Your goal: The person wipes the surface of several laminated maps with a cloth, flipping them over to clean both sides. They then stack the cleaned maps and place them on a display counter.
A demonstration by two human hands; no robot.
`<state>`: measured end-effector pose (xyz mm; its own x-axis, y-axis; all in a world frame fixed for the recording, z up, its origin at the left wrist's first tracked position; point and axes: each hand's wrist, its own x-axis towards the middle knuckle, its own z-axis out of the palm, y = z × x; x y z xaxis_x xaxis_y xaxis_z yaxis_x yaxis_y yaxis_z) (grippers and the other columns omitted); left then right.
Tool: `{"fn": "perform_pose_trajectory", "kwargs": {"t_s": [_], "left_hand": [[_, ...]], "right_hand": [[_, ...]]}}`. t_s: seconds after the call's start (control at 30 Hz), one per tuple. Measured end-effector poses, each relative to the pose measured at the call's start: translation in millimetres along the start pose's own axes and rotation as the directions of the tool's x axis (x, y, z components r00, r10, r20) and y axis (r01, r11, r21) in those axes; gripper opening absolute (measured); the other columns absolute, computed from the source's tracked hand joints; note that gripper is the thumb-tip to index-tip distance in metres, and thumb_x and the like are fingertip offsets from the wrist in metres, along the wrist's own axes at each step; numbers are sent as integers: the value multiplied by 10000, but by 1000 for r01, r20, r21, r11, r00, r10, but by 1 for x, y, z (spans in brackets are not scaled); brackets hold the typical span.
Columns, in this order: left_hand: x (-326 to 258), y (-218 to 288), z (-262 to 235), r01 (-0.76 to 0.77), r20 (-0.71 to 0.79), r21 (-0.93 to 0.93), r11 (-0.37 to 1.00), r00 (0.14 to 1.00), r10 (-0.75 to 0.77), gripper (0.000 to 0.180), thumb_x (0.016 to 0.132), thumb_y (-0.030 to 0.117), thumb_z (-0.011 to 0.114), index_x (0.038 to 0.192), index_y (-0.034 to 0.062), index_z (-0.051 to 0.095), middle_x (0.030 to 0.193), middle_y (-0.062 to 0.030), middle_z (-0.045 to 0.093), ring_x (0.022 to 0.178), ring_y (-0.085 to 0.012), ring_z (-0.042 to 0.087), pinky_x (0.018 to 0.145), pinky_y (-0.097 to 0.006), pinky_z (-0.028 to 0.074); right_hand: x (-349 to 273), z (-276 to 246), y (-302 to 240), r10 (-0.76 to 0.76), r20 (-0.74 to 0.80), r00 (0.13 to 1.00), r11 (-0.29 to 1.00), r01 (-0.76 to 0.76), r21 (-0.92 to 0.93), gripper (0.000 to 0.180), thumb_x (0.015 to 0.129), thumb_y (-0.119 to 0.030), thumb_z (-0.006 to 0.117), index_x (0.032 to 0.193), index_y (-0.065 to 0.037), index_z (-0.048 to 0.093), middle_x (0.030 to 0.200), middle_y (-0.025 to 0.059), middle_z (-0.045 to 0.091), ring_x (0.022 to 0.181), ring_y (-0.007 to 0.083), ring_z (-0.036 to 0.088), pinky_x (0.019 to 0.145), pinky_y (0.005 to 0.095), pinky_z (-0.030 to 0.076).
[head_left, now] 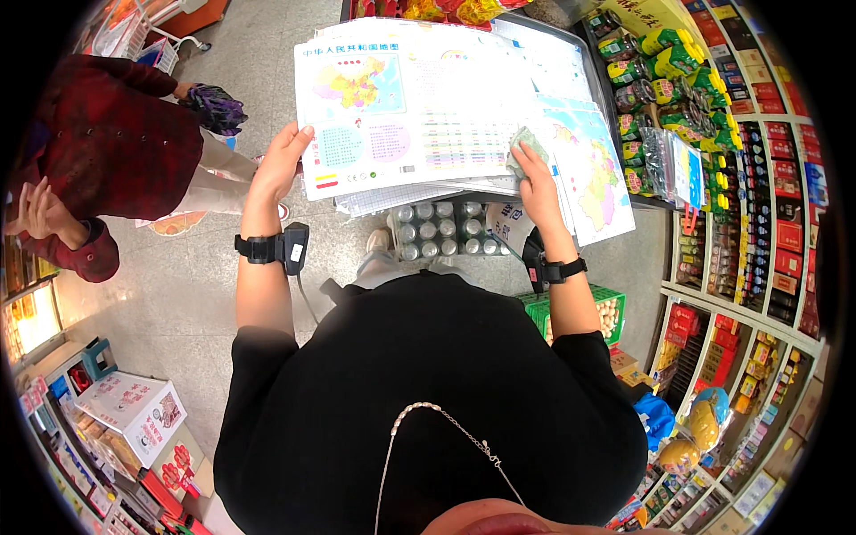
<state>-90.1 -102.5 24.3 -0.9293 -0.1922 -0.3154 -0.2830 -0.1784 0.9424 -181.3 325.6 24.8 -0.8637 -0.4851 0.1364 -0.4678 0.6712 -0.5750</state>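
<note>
A large white printed sheet point(357, 125) with a colourful map and text lies over a pile of other sheets on a stand in front of me. My left hand point(282, 163) grips the sheet's left edge, its thumb on top. My right hand point(539, 189) holds a crumpled pale green piece point(528, 150), cloth or paper, at the sheet's right side; which it is I cannot tell. Just beyond that hand, another map sheet point(592, 174) hangs partly over the front edge.
Cans in a pack point(437, 230) and a green crate point(539, 308) of round, egg-like items stand below. Green-lidded jars point(664, 67) line the right, before stocked shelves point(758, 303). At left stands a person in a dark red checked shirt point(125, 134), near a white box point(134, 410).
</note>
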Motion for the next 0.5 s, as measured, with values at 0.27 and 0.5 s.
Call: {"fn": "perform_pose_trajectory", "kwargs": {"t_s": [0.27, 0.5], "left_hand": [[-15, 13, 19, -44, 35, -121, 992, 998, 49, 361, 962, 259, 493, 1195, -16, 483, 1008, -58, 611, 843, -82, 584, 666, -232, 494], [-27, 38, 27, 49, 346, -281, 958, 937, 54, 431, 962, 350, 499, 1210, -2, 482, 904, -21, 635, 827, -73, 604, 636, -212, 510]], "right_hand": [[27, 18, -101, -363, 109, 925, 929, 368, -31, 572, 725, 8, 553, 1277, -139, 524, 1374, 121, 445, 1286, 317, 387, 1050, 488, 322], [31, -17, -71, -467, -264, 844, 868, 380, -320, 401, 712, 52, 529, 1031, -159, 648, 1088, 48, 626, 1036, 257, 583, 918, 481, 393]]}}
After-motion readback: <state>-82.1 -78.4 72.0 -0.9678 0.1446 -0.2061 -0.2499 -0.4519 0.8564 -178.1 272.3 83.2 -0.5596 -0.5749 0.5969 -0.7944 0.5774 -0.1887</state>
